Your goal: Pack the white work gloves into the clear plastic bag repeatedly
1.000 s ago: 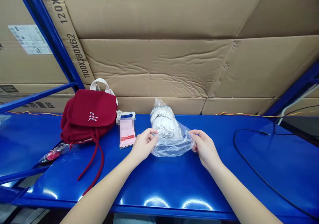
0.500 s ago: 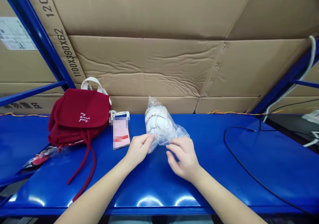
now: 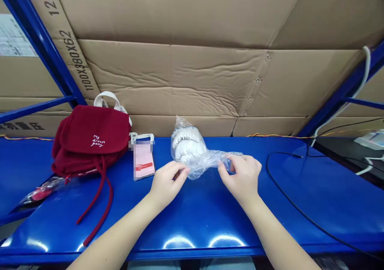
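Note:
A clear plastic bag (image 3: 207, 161) rests on the blue shelf, with bunched white elastic-edged items (image 3: 188, 144) inside it. I cannot tell exactly what these white items are. My left hand (image 3: 168, 181) pinches the bag's near left edge between thumb and fingers. On the other side, my right hand (image 3: 242, 176) is closed on the bag's loose end, which stretches out to the right. The plastic between my hands is drawn out and wrinkled. The white contents sit just beyond my left hand.
To the left are a dark red backpack (image 3: 93, 134) with hanging straps and a pink card holder (image 3: 144, 160). A black cable (image 3: 288, 196) curves across the blue shelf (image 3: 186, 218) at right. Cardboard (image 3: 168, 74) forms the back, between blue posts.
My right hand has moved right and closed on the bag's loose end, pulling it out sideways. My left hand stays at the near left edge. The view has shifted slightly.

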Available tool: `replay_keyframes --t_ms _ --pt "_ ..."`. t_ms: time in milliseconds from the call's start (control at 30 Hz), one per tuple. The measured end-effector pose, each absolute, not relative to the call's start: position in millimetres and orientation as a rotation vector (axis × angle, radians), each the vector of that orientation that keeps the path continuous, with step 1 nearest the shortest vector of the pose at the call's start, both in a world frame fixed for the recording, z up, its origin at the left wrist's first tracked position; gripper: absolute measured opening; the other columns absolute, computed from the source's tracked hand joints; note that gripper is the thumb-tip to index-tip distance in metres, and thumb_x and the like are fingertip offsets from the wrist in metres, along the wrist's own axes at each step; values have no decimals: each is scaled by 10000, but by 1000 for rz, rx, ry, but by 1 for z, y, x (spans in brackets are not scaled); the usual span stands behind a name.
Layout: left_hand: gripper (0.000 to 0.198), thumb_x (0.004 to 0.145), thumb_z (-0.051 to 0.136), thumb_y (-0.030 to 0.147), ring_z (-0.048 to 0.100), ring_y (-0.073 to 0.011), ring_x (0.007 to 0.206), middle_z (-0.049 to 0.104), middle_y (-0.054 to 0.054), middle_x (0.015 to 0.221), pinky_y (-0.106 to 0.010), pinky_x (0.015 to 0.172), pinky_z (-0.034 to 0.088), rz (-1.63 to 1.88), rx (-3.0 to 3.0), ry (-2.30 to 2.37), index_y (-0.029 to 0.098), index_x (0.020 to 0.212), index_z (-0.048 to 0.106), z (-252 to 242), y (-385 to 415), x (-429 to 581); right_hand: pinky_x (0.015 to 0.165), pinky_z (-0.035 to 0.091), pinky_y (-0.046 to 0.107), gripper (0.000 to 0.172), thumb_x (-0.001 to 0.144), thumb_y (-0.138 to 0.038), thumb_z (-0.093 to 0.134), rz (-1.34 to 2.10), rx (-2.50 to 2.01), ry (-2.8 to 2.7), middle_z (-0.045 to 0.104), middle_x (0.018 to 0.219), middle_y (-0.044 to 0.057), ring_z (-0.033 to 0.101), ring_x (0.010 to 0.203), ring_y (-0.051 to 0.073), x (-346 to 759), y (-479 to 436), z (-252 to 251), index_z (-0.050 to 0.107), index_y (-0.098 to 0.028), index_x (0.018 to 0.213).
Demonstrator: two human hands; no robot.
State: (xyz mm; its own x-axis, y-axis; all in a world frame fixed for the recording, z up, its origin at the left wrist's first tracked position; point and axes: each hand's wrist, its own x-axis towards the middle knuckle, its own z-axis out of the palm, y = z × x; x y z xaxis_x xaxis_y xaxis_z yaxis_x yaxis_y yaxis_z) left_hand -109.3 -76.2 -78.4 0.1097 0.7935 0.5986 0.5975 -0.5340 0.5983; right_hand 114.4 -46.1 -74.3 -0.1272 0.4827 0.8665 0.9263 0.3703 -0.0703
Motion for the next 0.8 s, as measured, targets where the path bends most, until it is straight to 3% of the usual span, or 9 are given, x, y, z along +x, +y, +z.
replay_keyframes --t_ms 100,167,267,367,500,600,733,800 --pt "208 897 490 261 596 -138 754 623 -45 797 -250 688 490 1547 2188 1268 169 817 658 -77 -77 -105 700 402 367 169 734 -277 632 -579 -942 -1794 503 571 1 522 673 183 109 -61 -69 559 -198 604" --pt "181 903 482 220 606 -135 771 637 -42 807 -248 703 501 1610 2170 1202 169 876 654 -75 -80 -103 710 450 370 35 717 -187 611 -495 -679 -1866 575 748 41 547 748 189 97 -73 -69 587 -195 741" --pt "171 899 475 161 610 -125 742 650 -37 804 -235 672 508 1668 2223 1118 168 956 636 -72 -87 -102 804 501 388 281 742 -84 498 -318 -434 -2066 627 996 111 590 944 219 80 -77 -76 577 -178 994" --pt "185 886 476 118 607 -128 735 655 -48 811 -241 669 511 1705 2362 962 163 1000 615 -72 -94 -99 847 523 371 345 808 -91 417 -130 -586 -2159 657 1055 131 612 1012 218 75 -62 -91 555 -150 1119" --pt "255 872 487 101 605 -132 715 663 -57 804 -245 646 517 1626 2528 736 163 1105 570 -76 -101 -88 822 539 370 338 835 -138 392 -32 -841 -1991 677 1005 104 646 940 221 81 -35 -108 594 -174 1103" --pt "318 869 465 88 624 -143 722 676 -59 793 -252 645 531 1514 2629 636 165 1171 530 -78 -105 -78 961 457 429 375 835 -195 460 -81 -943 -2016 591 1191 182 558 1122 283 76 -26 -106 545 -125 1194" --pt "343 866 442 79 635 -154 738 681 -72 800 -261 659 541 1462 2676 581 148 1195 507 -80 -106 -70 1008 344 595 805 735 -452 639 -143 -1222 -2108 309 1429 277 278 1331 423 49 -23 -99 331 -68 1371" --pt "349 865 430 79 637 -156 751 681 -79 809 -258 668 541 1445 2685 559 137 1201 501 -83 -106 -69 985 337 630 1010 651 -559 690 -128 -1320 -2043 218 1468 280 219 1341 457 34 -21 -100 231 -89 1418"
